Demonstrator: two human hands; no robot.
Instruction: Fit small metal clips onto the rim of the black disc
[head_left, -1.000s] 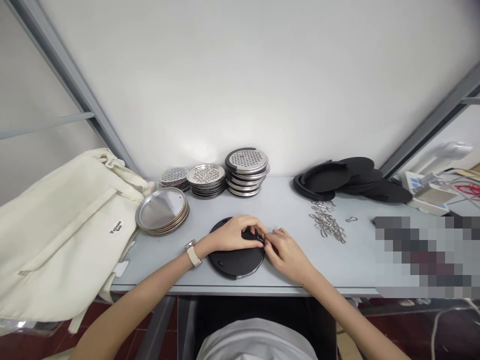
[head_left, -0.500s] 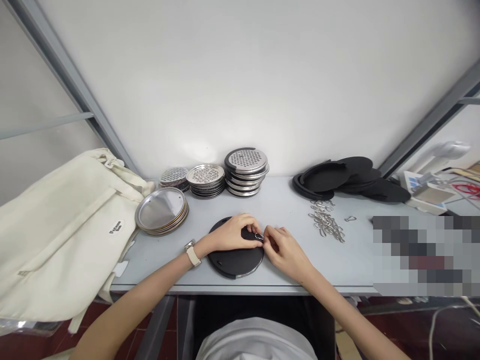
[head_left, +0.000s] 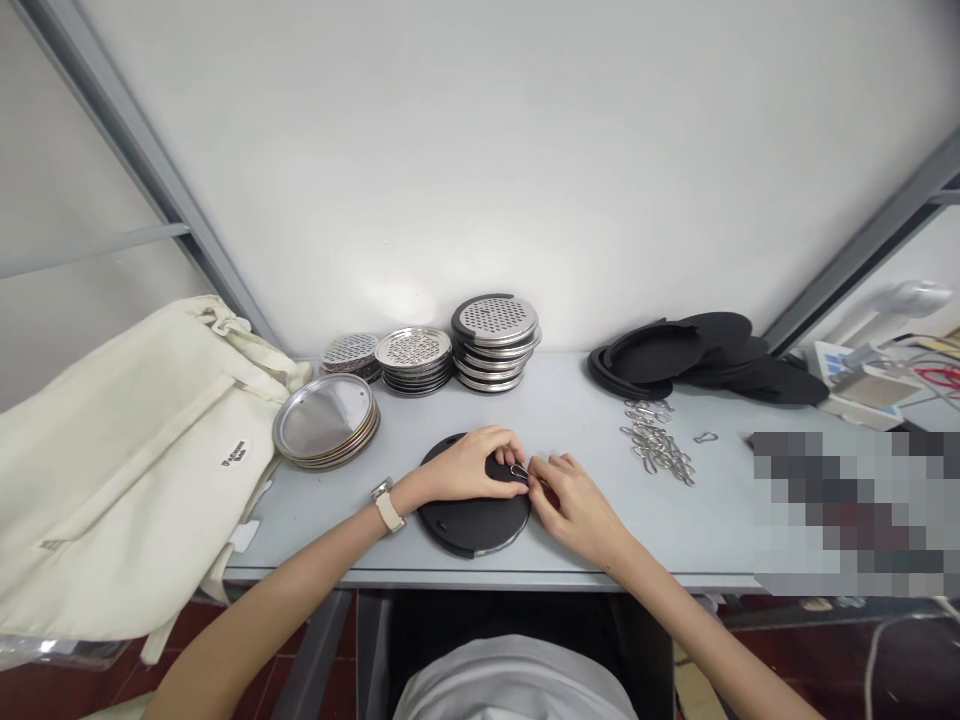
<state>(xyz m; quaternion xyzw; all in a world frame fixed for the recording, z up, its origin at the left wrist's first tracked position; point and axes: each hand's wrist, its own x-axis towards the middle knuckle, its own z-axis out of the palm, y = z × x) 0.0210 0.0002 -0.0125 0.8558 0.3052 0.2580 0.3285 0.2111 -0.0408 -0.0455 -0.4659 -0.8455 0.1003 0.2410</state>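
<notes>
Pinching one wire clip [head_left: 519,472] over a black disc [head_left: 474,522], near the front edge of the grey table [head_left: 577,420].
Left hand [head_left: 476,465], mine: laid over the disc, thumb and fingers either side of the clip's loop (whether they clamp anything, I cannot tell). Right hand [head_left: 571,508], mine: thumb and fingertips together on the clip's outer end, at the disc's right rim. Back edge, left of centre: three stacks of perforated metal discs [head_left: 414,350]. Towards the back right corner: one heap of black pieces [head_left: 660,355]; just in front of it, a pile of loose wire clips [head_left: 658,445], one lying apart. Near the left edge: a stack of plain-faced metal discs [head_left: 322,415], beside a cream bag [head_left: 150,450].
</notes>
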